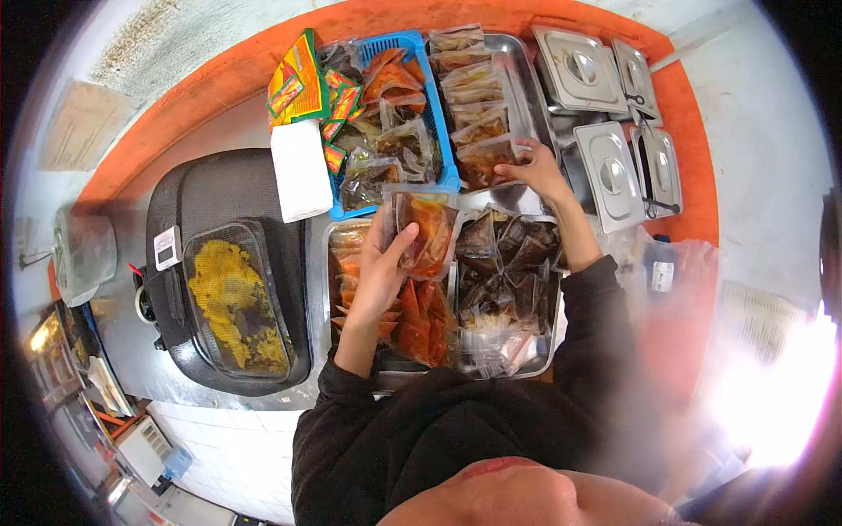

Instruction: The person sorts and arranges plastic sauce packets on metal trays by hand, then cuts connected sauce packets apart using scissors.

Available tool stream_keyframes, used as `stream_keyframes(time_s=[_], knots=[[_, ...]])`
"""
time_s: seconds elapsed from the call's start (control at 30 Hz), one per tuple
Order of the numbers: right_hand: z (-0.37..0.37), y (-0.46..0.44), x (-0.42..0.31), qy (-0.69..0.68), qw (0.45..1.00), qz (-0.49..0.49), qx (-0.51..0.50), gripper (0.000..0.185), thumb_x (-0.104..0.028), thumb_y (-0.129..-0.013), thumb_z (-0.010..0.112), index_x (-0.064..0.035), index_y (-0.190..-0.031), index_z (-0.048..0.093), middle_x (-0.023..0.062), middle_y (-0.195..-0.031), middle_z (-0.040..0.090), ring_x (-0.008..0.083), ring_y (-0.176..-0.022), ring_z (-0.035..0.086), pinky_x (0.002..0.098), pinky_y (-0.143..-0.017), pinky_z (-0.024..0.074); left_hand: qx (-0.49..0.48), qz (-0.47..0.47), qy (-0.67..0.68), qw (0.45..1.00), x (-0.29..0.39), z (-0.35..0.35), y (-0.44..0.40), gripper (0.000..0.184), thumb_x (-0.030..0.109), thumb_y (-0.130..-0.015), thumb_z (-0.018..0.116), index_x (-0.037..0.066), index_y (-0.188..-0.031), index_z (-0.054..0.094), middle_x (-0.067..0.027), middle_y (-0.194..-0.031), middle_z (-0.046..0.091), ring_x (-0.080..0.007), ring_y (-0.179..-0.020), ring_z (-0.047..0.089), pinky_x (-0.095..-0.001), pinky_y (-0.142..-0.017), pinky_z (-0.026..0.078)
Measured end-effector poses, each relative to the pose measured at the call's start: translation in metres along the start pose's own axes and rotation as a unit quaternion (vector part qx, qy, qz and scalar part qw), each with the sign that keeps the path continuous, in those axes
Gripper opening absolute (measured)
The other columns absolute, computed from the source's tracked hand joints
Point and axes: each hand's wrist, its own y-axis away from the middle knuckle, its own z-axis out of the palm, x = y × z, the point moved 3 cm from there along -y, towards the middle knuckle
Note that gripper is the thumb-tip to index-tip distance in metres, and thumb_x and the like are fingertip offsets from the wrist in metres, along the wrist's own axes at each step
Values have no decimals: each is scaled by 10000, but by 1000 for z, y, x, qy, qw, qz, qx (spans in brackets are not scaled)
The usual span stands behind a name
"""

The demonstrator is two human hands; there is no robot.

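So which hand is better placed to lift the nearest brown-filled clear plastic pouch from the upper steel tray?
Probably the right hand: it is at that brown-filled pouch, while the left hand holds a filled clear plastic pouch.

Both arms are extended forward from the torso (438, 434), dark-sleeved, with bare lower forearms. The left hand (383, 256) is closed in a grip: thumb laid across the front, pointing up and inward, the other fingers largely hidden behind. The left wrist (370, 302) runs nearly in line with the left forearm (355, 344), which angles slightly inward. The right hand (537, 167) is set farther forward, well apart from the left, thumb and forefinger curved inward with a gap between them; its grip cannot be determined. The right forearm (574, 232) slants inward, the right sleeve (589, 307) ending short of the wrist.
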Motion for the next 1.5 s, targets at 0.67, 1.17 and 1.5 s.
stream_keyframes(time_s=[0.67, 1.17, 1.5], knots=[[15, -8, -11, -125, 988, -48, -82, 414, -112, -717, 765, 69, -1046, 591, 100, -963, 668, 151, -854, 614, 315, -765, 476, -1, -32, 76, 997, -6, 5, 3, 567, 199, -928, 469, 49, -1423, 237, -87, -1379, 382, -240, -1264, 392, -439, -1041, 328], [22, 41, -71, 237, 944, -168, 156, 624, -228, -598, 840, -41, -1029, 429, 162, -986, 436, 354, -961, 445, 436, -833, 375, -20, -18, 70, 997, 0, 9, -4, 562, 216, -921, 465, 55, -1416, 252, -99, -1359, 392, -244, -1251, 406, -433, -1028, 345], [24, 33, -77, 223, 951, -185, 108, 402, -187, -777, 709, -26, -1056, 469, 139, -972, 495, 296, -889, 523, 376, -791, 423, 29, -12, 123, 992, -9, 6, -14, 454, 129, -921, 458, 50, -1355, 352, -65, -1297, 458, -202, -1183, 469, -390, -995, 395]])
